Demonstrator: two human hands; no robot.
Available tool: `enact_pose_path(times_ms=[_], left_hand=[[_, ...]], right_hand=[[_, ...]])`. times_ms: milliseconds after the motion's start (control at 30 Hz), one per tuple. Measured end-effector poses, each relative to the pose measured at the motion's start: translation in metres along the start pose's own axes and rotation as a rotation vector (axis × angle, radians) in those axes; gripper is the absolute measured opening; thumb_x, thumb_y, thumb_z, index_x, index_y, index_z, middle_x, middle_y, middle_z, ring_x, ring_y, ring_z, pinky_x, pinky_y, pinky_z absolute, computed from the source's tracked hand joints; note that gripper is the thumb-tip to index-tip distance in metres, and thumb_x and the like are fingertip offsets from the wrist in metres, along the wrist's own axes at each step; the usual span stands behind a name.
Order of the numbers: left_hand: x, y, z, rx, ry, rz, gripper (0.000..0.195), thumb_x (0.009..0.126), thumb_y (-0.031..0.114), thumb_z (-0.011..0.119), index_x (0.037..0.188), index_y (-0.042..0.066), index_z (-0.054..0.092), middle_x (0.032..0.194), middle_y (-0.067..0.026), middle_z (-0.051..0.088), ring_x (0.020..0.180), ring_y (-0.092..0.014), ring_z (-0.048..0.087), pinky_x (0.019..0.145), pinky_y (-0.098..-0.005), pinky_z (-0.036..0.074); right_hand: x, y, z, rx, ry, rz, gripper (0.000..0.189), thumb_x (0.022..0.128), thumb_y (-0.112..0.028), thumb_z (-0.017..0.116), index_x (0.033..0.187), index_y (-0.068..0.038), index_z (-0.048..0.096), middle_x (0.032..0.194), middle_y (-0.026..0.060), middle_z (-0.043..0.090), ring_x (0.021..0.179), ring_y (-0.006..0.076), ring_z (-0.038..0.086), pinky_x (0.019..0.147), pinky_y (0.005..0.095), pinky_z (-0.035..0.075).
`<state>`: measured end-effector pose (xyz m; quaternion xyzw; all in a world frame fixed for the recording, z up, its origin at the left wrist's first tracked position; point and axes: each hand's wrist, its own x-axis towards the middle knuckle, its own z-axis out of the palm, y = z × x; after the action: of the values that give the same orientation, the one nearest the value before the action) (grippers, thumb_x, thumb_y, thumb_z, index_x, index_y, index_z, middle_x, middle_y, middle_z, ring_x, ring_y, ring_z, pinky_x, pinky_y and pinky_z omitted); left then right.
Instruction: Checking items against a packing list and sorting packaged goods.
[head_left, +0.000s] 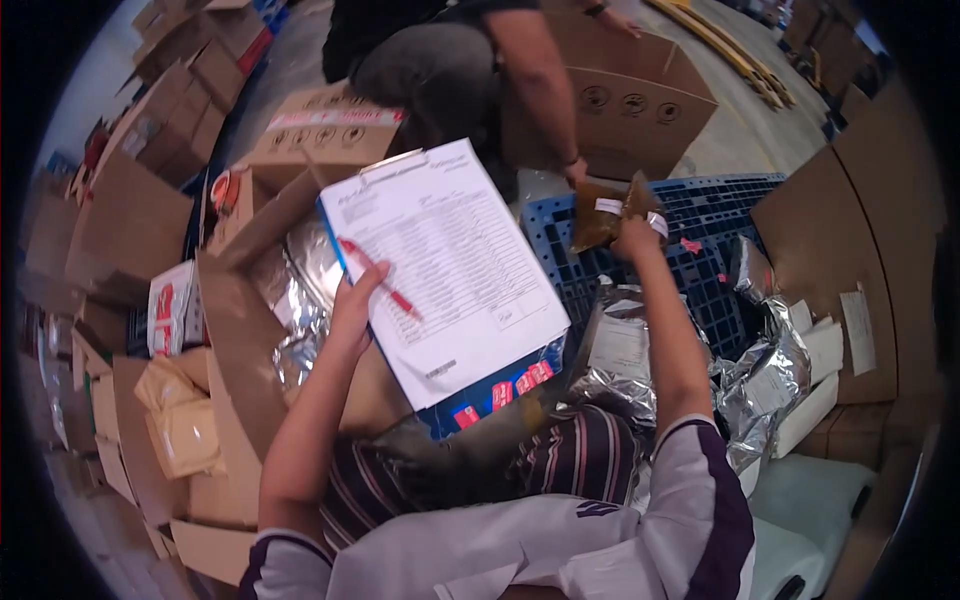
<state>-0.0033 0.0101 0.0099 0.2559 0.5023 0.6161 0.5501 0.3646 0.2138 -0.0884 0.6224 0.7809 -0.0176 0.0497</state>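
My left hand (358, 304) grips the left edge of a blue clipboard (442, 426) over my lap, with the thumb on top. Printed sheets (457, 270) with a table and check marks lie under its metal clip. A red pen (403, 301) lies across the paper by my thumb. My right hand (637, 238) reaches forward over a blue plastic pallet (720, 202) and holds a brown-filled clear bag (639, 196) with a white label. A second such bag (592, 225) is just left of it, with a co-worker's hand (576, 171) at its top.
The co-worker crouches ahead beside an open carton (622, 112). Silver foil bags (619, 345) lie below my right forearm, more (769, 382) at right. An open carton (240, 330) with foil bags stands left. White plastic jugs (806, 487) sit lower right; a yellow pallet jack (731, 56) is beyond.
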Motion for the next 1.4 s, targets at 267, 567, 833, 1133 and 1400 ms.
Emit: enact_pose_path(times_ms=[267, 567, 833, 1133, 1400], left_hand=[[-0.004, 0.007, -0.006, -0.074, -0.059, -0.001, 0.045, 0.078, 0.014, 0.060, 0.115, -0.001, 0.040, 0.109, -0.0114, 0.051, 0.096, -0.020, 0.052, 0.084, -0.0296, 0.041], [-0.043, 0.023, 0.001, -0.069, -0.020, 0.018, 0.051, 0.081, 0.031, 0.057, 0.116, -0.002, 0.040, 0.109, -0.0128, 0.051, 0.096, -0.018, 0.051, 0.082, -0.0290, 0.042], [-0.075, 0.046, 0.014, -0.172, -0.149, -0.019, 0.045, 0.083, 0.023, 0.054, 0.115, -0.004, 0.039, 0.105, -0.0151, 0.052, 0.090, -0.020, 0.056, 0.075, -0.0292, 0.048], [-0.079, 0.037, 0.002, -0.180, -0.116, -0.038, 0.043, 0.084, 0.024, 0.051, 0.115, -0.004, 0.039, 0.105, -0.0148, 0.052, 0.093, -0.020, 0.055, 0.076, -0.0290, 0.047], [-0.074, 0.029, 0.002, -0.177, -0.142, -0.048, 0.043, 0.085, 0.024, 0.049, 0.116, -0.004, 0.039, 0.106, -0.0152, 0.052, 0.093, -0.020, 0.055, 0.077, -0.0294, 0.047]], right_hand=[[-0.120, -0.202, -0.154, 0.831, 0.227, -0.522, 0.033, 0.067, -0.033, 0.063, 0.068, -0.001, 0.057, 0.065, 0.0129, 0.057, 0.064, 0.0286, 0.057, 0.059, 0.0374, 0.045], [-0.160, -0.229, -0.163, 1.142, -0.159, -0.376, 0.013, 0.069, -0.009, 0.056, 0.078, -0.001, 0.052, 0.062, 0.0085, 0.056, 0.052, 0.0183, 0.055, 0.048, 0.0281, 0.044], [-0.186, -0.177, -0.179, 1.592, 0.569, -0.421, 0.015, 0.073, 0.004, 0.053, 0.085, -0.001, 0.045, 0.077, 0.0043, 0.050, 0.068, 0.0075, 0.048, 0.066, 0.0199, 0.040], [-0.181, -0.186, -0.163, 1.488, 0.422, -0.268, 0.010, 0.072, 0.001, 0.059, 0.080, 0.000, 0.053, 0.066, -0.0022, 0.052, 0.050, -0.0037, 0.036, 0.044, 0.0111, 0.026], [-0.176, -0.187, -0.151, 1.472, 0.497, -0.269, 0.010, 0.073, 0.001, 0.059, 0.081, 0.001, 0.054, 0.065, -0.0030, 0.051, 0.050, -0.0032, 0.035, 0.044, 0.0116, 0.026]])
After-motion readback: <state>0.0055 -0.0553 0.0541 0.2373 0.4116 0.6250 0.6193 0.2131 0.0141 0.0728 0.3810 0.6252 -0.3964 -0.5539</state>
